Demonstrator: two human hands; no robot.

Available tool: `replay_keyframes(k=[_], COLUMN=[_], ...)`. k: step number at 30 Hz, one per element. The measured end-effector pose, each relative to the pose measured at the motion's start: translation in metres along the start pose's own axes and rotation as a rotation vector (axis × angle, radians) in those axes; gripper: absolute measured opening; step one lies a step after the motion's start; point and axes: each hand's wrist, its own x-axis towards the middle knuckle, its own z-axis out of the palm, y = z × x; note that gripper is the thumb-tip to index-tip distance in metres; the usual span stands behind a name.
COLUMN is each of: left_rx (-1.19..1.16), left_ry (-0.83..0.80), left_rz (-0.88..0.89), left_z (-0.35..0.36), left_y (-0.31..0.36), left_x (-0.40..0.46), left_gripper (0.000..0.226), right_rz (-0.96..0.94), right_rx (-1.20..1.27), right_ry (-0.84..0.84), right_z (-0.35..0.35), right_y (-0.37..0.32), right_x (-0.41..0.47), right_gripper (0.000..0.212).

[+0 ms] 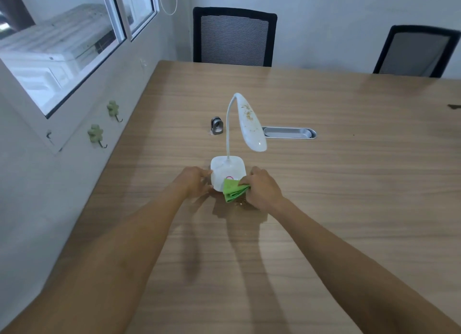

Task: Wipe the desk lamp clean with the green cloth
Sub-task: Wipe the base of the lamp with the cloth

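Note:
A white desk lamp stands on the wooden table, with a square base [227, 170], a thin bent neck and a long head [250, 124] speckled with brown crumbs. My left hand [193, 181] grips the base's left edge. My right hand [262, 187] holds a folded green cloth [233, 190] pressed on the base's near right corner. A few crumbs lie on the table just below the cloth.
A small grey metal object [217, 126] stands left of the lamp's neck. A silver oval cable tray [289, 133] is set into the table [349, 184] behind the lamp. Two black mesh chairs [234, 37] stand at the far edge. A wall with windows runs along the left.

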Motion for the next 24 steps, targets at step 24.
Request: replay_keyframes(k=[24], left_rx=[-1.325], left_ry=[-0.268], left_rz=[-0.410], left_z=[-0.017], left_y=[-0.008], left_x=[-0.043], left_gripper=[0.013], right_rz=[0.557], right_rx=[1.480], right_ry=[-0.276], right_z=[0.012], right_y=[-0.030], right_x=[-0.011], right_gripper=[0.014])
